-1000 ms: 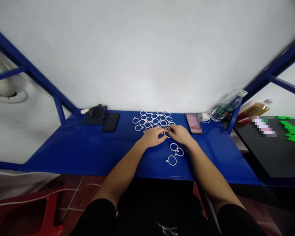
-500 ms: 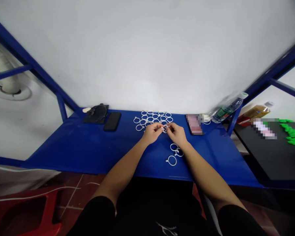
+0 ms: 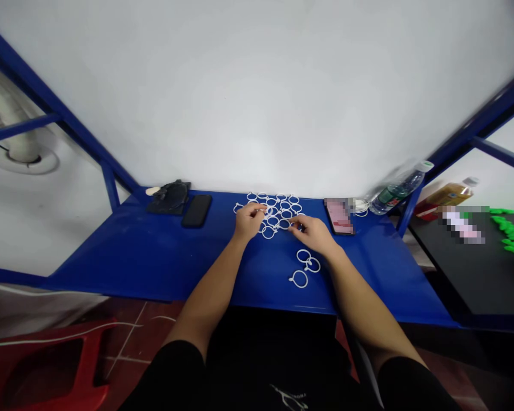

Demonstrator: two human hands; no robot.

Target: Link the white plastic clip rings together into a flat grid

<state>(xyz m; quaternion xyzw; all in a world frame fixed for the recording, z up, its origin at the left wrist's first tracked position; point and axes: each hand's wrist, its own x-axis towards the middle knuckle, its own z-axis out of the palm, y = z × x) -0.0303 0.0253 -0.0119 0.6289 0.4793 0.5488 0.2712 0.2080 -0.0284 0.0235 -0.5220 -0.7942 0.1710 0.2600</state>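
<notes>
Many white curtain rings, each with a small eyelet, lie on the blue table. My left hand (image 3: 247,221) is at the left of the main cluster, its thumb and index finger closed at a white ring (image 3: 269,212) tilted off the others. My right hand (image 3: 313,233) hovers low at the cluster's right side, thumb and index apart, beside a flat ring (image 3: 284,224). Another ring (image 3: 268,233) lies at the cluster's near edge, between the hands. Closer to me are three loose rings, the nearest ring (image 3: 300,279) apart from two that touch. My left fingers hide some rings.
Left of the rings lie a black phone (image 3: 196,210) and a dark pouch-like item (image 3: 169,197). On the right are a pink-screened phone (image 3: 340,217), a coiled white cable (image 3: 360,206) and a leaning water bottle (image 3: 400,188). A white wall (image 3: 257,103) rises behind the blue table (image 3: 154,262).
My hands were together over one ring. They have drawn apart: the left has moved left over the cluster with a ring, while the right has stayed near its place with its fingers loosened.
</notes>
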